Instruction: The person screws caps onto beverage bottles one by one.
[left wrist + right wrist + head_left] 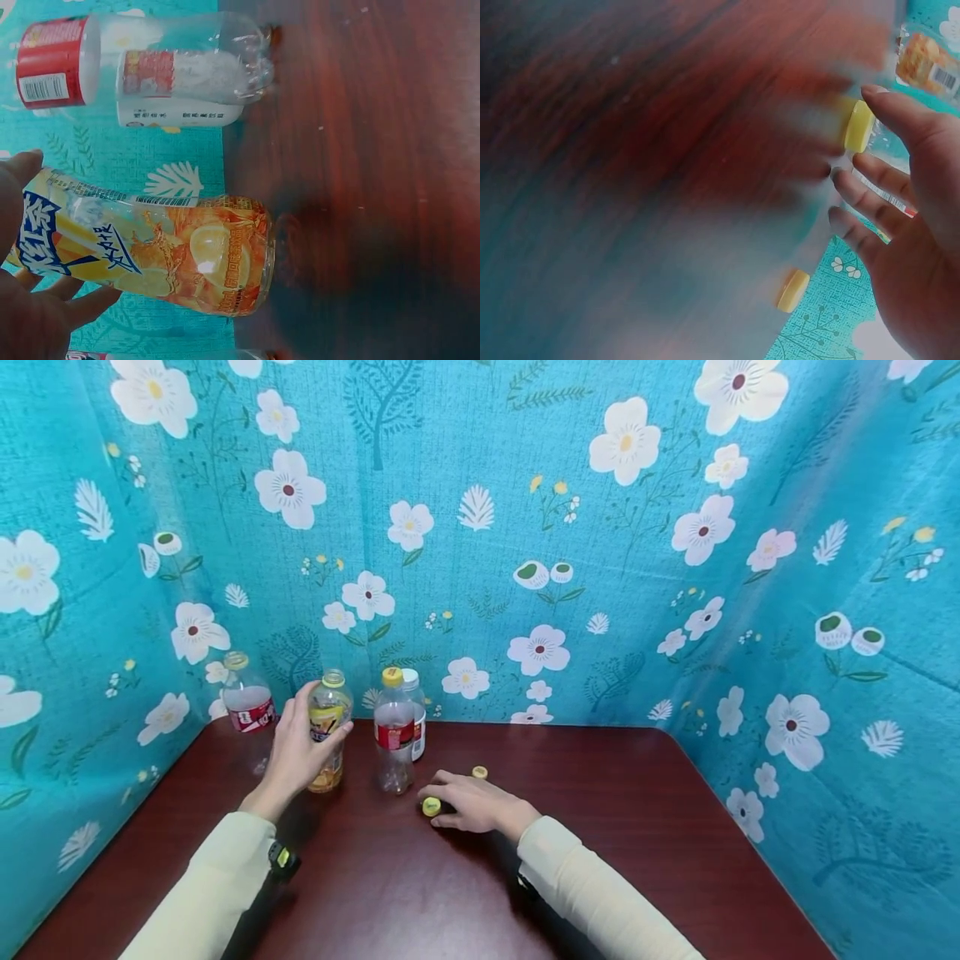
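Note:
My left hand grips a clear iced-tea bottle with a yellow-orange label, round its upper part. This bottle has an uncapped mouth and stands a little tilted in the left wrist view. Just right of it, a yellow bottle cap lies on the table. My right hand is lowered over the cap, thumb on one side and index finger on the other; the right wrist view shows the cap between those fingertips, firm contact unclear. A second yellow cap lies beyond the right hand.
An uncapped clear bottle with a red label stands at the far left. Between the hands stands a red-labelled bottle with a yellow cap, partly hiding a white bottle. Flowered blue cloth surrounds the dark red table.

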`<state>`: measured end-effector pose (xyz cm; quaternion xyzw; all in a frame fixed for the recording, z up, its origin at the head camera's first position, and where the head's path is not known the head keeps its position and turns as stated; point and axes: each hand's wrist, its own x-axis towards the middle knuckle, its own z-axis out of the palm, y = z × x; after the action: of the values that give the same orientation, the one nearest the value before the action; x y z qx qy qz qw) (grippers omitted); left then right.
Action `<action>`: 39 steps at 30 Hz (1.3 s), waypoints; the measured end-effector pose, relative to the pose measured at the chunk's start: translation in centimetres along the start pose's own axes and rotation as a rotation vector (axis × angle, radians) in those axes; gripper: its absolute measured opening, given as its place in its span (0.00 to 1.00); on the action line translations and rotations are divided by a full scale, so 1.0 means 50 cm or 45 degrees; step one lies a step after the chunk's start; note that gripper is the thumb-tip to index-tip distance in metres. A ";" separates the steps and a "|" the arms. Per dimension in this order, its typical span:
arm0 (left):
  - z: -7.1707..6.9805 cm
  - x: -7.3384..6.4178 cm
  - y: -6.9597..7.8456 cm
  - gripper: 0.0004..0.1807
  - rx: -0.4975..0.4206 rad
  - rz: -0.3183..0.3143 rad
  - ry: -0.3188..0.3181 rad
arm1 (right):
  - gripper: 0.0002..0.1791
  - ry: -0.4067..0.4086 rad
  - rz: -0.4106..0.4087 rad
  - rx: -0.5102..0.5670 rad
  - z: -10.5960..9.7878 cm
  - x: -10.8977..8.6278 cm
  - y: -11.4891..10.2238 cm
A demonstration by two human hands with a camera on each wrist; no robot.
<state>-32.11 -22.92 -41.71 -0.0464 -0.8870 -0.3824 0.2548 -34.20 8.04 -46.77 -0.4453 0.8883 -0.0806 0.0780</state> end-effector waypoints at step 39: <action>0.006 -0.082 0.026 0.47 -0.151 0.084 -0.016 | 0.13 0.092 -0.041 0.185 -0.014 -0.005 -0.001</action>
<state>-28.32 -21.34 -43.01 -0.0930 -0.8622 -0.4255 0.2585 -34.17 8.26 -46.06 -0.4497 0.8750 -0.1621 0.0766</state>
